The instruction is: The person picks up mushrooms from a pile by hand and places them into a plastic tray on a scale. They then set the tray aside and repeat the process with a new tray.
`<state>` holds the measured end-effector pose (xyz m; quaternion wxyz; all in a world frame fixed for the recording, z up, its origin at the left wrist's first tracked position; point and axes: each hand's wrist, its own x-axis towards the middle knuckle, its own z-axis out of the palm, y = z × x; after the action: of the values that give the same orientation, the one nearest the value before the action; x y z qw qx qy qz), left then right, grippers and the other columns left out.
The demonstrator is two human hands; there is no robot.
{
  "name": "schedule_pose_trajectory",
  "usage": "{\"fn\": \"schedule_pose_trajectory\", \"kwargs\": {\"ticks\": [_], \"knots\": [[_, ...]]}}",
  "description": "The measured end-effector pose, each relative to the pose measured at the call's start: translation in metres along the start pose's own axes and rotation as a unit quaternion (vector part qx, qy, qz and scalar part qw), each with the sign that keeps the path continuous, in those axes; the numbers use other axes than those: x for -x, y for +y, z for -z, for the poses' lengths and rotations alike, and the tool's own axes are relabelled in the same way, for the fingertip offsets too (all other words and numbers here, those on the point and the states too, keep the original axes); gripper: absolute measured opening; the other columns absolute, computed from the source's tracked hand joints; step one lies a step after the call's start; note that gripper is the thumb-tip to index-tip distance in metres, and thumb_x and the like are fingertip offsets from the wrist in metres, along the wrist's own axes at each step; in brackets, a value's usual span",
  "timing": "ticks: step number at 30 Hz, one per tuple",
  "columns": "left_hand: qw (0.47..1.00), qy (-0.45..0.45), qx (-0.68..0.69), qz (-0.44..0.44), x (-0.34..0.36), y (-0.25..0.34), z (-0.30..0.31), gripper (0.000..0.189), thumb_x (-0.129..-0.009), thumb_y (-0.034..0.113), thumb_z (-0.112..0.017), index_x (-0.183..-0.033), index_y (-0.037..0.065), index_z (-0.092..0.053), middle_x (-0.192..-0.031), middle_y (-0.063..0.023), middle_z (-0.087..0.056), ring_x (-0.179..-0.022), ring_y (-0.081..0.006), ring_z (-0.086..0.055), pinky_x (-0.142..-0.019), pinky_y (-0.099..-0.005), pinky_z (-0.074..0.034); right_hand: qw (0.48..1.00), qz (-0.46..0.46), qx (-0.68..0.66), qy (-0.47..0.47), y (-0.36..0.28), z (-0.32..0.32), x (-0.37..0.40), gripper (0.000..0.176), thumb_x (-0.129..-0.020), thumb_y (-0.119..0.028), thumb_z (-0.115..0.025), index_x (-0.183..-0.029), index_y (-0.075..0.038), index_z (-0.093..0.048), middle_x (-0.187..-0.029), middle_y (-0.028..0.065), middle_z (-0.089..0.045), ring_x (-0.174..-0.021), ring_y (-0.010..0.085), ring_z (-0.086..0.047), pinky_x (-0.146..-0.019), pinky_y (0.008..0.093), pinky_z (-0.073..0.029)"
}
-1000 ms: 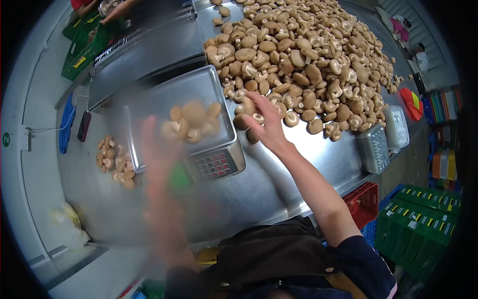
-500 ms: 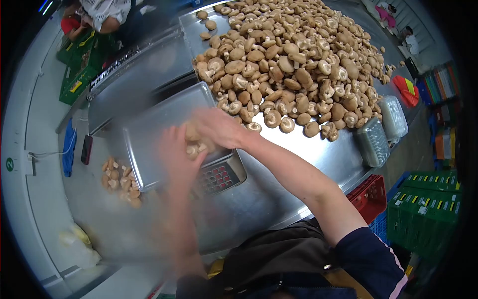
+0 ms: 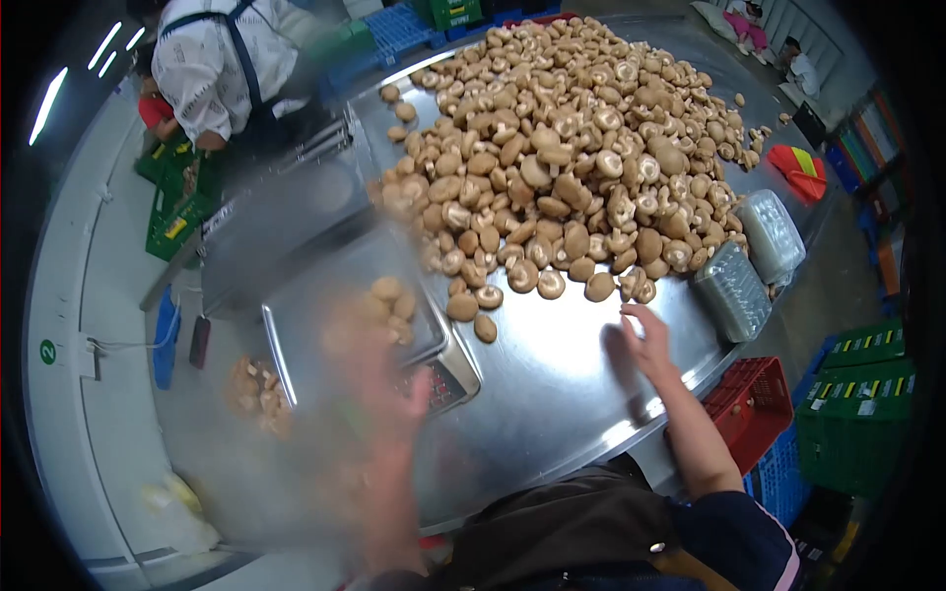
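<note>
Several shiitake mushrooms (image 3: pixel 391 298) rest on the metal pan (image 3: pixel 283 345) of a weighing scale. My left hand (image 3: pixel 379 369) is over the near side of the pan, above the scale's keypad (image 3: pixel 443 387); blur hides what its fingers do. Well to the right, my right hand (image 3: pixel 647 345) hovers over the bare steel with fingers apart and nothing in them. Past its fingertips lies the edge of a big heap of shiitake mushrooms (image 3: pixel 552 148). Two clear-wrapped stacks of trays, one greenish (image 3: pixel 734 293) and one pale (image 3: pixel 772 236), sit right of that hand.
A smaller mushroom pile (image 3: pixel 261 389) lies left of the scale on the steel table (image 3: pixel 532 394). A red crate (image 3: pixel 754 414) and green crates (image 3: pixel 852 424) stand off the right edge. At upper left, a person in a patterned white top (image 3: pixel 222 64) stands beside green crates (image 3: pixel 177 212).
My right hand has left the scale and moved right, towards the tray stacks, with its fingers apart. My left hand remains by the pan, slightly lower. Mushrooms show on the pan. The view has shifted.
</note>
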<state>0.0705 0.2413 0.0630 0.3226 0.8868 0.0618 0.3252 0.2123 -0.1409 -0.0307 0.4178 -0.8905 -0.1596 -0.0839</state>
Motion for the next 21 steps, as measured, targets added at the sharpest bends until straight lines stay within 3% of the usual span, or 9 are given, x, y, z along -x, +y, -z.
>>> {"fn": "schedule_pose_trajectory", "kwargs": {"ticks": [2, 5, 6, 8, 9, 13, 16, 18, 21], "knots": [[0.995, -0.049, 0.082, -0.025, 0.013, 0.018, -0.033, 0.067, -0.075, 0.012, -0.073, -0.135, -0.004, -0.049, -0.139, -0.0218, -0.051, -0.13, -0.0358, -0.049, -0.11, -0.0428, -0.037, 0.987, 0.041, 0.145, 0.047, 0.036, 0.062, 0.0, 0.04, -0.081, -0.006, -0.07, -0.12, -0.003, -0.059, -0.129, 0.0195, -0.057, -0.122, 0.0368, -0.053, -0.106, 0.0415, -0.04], [0.979, -0.176, 0.077, -0.064, 0.023, 0.043, -0.082, 0.076, -0.076, 0.018, -0.078, -0.14, -0.003, -0.042, -0.143, -0.0236, -0.045, -0.135, -0.0389, -0.042, -0.112, -0.0447, -0.034, 0.96, -0.069, 0.248, 0.113, 0.067, 0.142, -0.004, 0.065, -0.08, -0.012, -0.073, -0.137, -0.001, -0.044, -0.147, 0.023, -0.039, -0.137, 0.0396, -0.036, -0.115, 0.0433, -0.029], [0.982, -0.171, 0.067, -0.037, 0.023, 0.047, -0.1, 0.078, -0.076, 0.017, -0.077, -0.141, -0.003, -0.04, -0.144, -0.0243, -0.043, -0.136, -0.0396, -0.039, -0.113, -0.045, -0.032, 0.949, -0.12, 0.269, 0.112, 0.08, 0.162, -0.002, 0.074, -0.079, -0.014, -0.075, -0.142, 0.0, -0.039, -0.151, 0.0236, -0.033, -0.14, 0.0392, -0.032, -0.117, 0.0433, -0.027], [0.985, -0.162, 0.051, 0.022, 0.023, 0.038, -0.14, 0.081, -0.076, 0.016, -0.077, -0.143, -0.004, -0.036, -0.147, -0.0257, -0.038, -0.138, -0.0411, -0.034, -0.114, -0.0456, -0.029, 0.947, -0.11, 0.298, 0.038, 0.096, 0.19, 0.005, 0.081, -0.076, -0.02, -0.078, -0.143, 0.002, -0.037, -0.152, 0.0236, -0.032, -0.141, 0.0394, -0.031, -0.117, 0.0437, -0.026], [0.981, -0.152, 0.06, 0.101, 0.022, 0.025, -0.16, 0.084, -0.078, 0.022, -0.077, -0.144, -0.004, -0.032, -0.149, -0.0267, -0.032, -0.141, -0.0427, -0.028, -0.117, -0.049, -0.021, 0.943, -0.105, 0.315, -0.001, 0.102, 0.201, 0.006, 0.084, -0.075, -0.022, -0.079, -0.143, 0.002, -0.036, -0.152, 0.0236, -0.031, -0.141, 0.0395, -0.031, -0.117, 0.0439, -0.026], [0.979, -0.008, -0.138, 0.147, -0.005, -0.026, -0.22, 0.085, -0.081, 0.033, -0.074, -0.144, -0.005, -0.032, -0.148, -0.0288, -0.032, -0.14, -0.0425, -0.029, -0.117, -0.0539, -0.015, 0.952, -0.114, 0.283, -0.01, 0.117, 0.207, 0.002, 0.089, -0.074, -0.032, -0.079, -0.143, 0.003, -0.036, -0.152, 0.024, -0.031, -0.14, 0.0412, -0.03, -0.117, 0.0454, -0.025], [0.959, -0.001, -0.184, 0.216, -0.013, -0.024, -0.24, 0.086, -0.082, 0.037, -0.072, -0.144, -0.005, -0.032, -0.146, -0.031, -0.035, -0.139, -0.0421, -0.031, -0.116, -0.0532, -0.017, 0.954, -0.072, 0.291, 0.005, 0.128, 0.203, 0.005, 0.087, -0.077, -0.035, -0.077, -0.144, 0.002, -0.036, -0.151, 0.0241, -0.032, -0.14, 0.0417, -0.03, -0.116, 0.0466, -0.026], [0.957, -0.034, -0.084, 0.276, -0.025, 0.009, -0.233, 0.084, -0.083, 0.035, -0.072, -0.145, -0.005, -0.032, -0.146, -0.0292, -0.038, -0.139, -0.0418, -0.032, -0.115, -0.0489, -0.022, 0.954, -0.058, 0.292, 0.013, 0.131, 0.201, 0.006, 0.087, -0.079, -0.038, -0.075, -0.145, 0.001, -0.035, -0.151, 0.0242, -0.032, -0.14, 0.0415, -0.03, -0.116, 0.047, -0.026], [0.971, -0.076, 0.024, 0.227, -0.013, 0.026, -0.224, 0.082, -0.082, 0.03, -0.072, -0.145, -0.005, -0.032, -0.147, -0.027, -0.037, -0.139, -0.0404, -0.032, -0.115, -0.045, -0.026, 0.951, -0.056, 0.305, 0.004, 0.127, 0.202, 0.004, 0.087, -0.08, -0.042, -0.073, -0.145, 0.001, -0.034, -0.151, 0.0241, -0.032, -0.139, 0.0415, -0.031, -0.115, 0.0477, -0.026]]}}
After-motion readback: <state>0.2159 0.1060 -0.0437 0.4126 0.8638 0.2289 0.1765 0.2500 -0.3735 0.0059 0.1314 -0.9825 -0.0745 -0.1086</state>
